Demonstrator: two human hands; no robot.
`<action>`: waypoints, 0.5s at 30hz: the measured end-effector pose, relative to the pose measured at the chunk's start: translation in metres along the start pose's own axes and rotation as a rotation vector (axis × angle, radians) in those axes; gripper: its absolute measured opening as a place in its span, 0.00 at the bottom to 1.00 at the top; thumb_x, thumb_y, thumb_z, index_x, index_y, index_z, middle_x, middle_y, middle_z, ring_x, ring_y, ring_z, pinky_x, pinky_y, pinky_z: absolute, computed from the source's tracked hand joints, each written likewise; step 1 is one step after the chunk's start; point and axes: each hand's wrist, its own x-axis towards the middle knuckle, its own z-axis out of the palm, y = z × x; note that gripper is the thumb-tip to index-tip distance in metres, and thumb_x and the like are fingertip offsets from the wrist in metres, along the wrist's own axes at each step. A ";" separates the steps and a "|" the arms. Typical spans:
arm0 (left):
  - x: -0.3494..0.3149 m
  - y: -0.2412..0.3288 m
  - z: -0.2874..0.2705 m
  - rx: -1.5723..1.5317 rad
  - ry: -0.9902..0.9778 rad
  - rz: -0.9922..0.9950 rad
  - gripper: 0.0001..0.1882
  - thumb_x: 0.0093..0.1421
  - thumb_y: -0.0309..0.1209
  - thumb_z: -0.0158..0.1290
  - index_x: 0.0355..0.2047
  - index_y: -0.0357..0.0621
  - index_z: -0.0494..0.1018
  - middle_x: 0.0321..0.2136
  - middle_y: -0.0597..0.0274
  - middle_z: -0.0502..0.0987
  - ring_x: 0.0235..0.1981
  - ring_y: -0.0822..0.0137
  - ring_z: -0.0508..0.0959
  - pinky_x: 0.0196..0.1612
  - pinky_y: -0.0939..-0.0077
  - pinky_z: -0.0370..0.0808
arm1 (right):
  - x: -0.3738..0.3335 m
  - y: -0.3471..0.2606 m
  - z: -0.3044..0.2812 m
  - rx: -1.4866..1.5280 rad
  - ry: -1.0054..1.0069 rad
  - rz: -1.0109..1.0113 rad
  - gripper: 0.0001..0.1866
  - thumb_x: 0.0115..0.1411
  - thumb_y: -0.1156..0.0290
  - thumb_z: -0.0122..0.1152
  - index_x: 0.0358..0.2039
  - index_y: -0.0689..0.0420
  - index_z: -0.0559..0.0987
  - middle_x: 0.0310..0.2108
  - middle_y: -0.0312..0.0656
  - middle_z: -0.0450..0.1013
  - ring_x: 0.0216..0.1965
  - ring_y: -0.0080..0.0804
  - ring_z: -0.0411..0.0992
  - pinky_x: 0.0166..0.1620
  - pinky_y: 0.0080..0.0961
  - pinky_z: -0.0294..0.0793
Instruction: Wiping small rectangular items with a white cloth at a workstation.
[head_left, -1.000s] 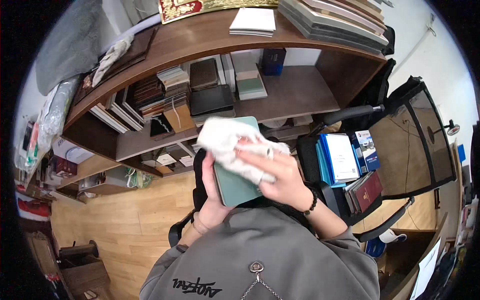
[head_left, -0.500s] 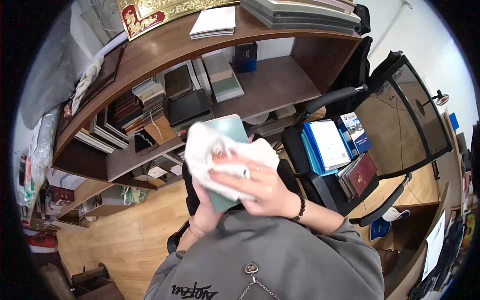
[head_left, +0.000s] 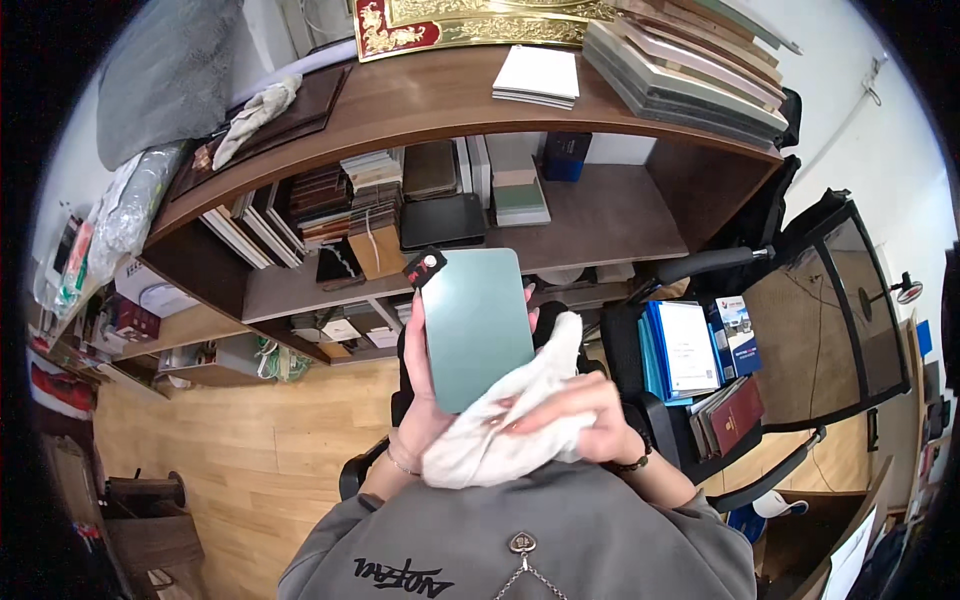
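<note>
My left hand (head_left: 418, 395) holds a green rectangular sample panel (head_left: 478, 325) upright in front of my chest, its fingers wrapped around the left edge. A small black tag with a red dot (head_left: 425, 268) hangs at the panel's top left corner. My right hand (head_left: 580, 415) grips a crumpled white cloth (head_left: 500, 430) pressed against the panel's lower right edge. Most of the panel's face shows above the cloth.
A brown wooden shelf unit (head_left: 430, 100) with stacked sample boards and books stands ahead. A black office chair (head_left: 830, 310) at the right carries blue folders (head_left: 685, 350) and dark red booklets. Wooden floor (head_left: 250, 430) lies at the lower left, and another rag (head_left: 255, 110) rests on the shelf top.
The cloth and my right hand have slid down from the panel's upper face to its lower right edge, uncovering most of the green surface. The panel has stayed in my left hand.
</note>
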 end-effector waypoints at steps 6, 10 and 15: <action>-0.003 0.007 -0.005 0.092 0.048 0.137 0.34 0.60 0.56 0.37 0.59 0.45 0.55 0.55 0.52 0.62 0.53 0.55 0.66 0.56 0.62 0.63 | 0.015 -0.012 -0.002 0.374 0.863 0.262 0.26 0.50 0.73 0.50 0.52 0.65 0.67 0.50 0.49 0.67 0.48 0.36 0.69 0.51 0.27 0.69; 0.006 -0.008 0.001 0.445 0.354 0.246 0.33 0.61 0.51 0.40 0.61 0.48 0.50 0.56 0.54 0.59 0.54 0.60 0.64 0.57 0.62 0.61 | 0.028 0.005 0.031 0.208 0.488 0.195 0.32 0.52 0.66 0.56 0.57 0.64 0.60 0.52 0.50 0.64 0.51 0.36 0.66 0.52 0.27 0.66; 0.009 -0.015 0.007 0.606 0.366 0.331 0.35 0.61 0.52 0.41 0.62 0.48 0.45 0.55 0.59 0.59 0.54 0.65 0.62 0.57 0.66 0.59 | 0.039 0.010 0.036 -0.252 0.385 0.338 0.36 0.52 0.65 0.60 0.58 0.64 0.57 0.53 0.48 0.63 0.51 0.35 0.65 0.54 0.28 0.64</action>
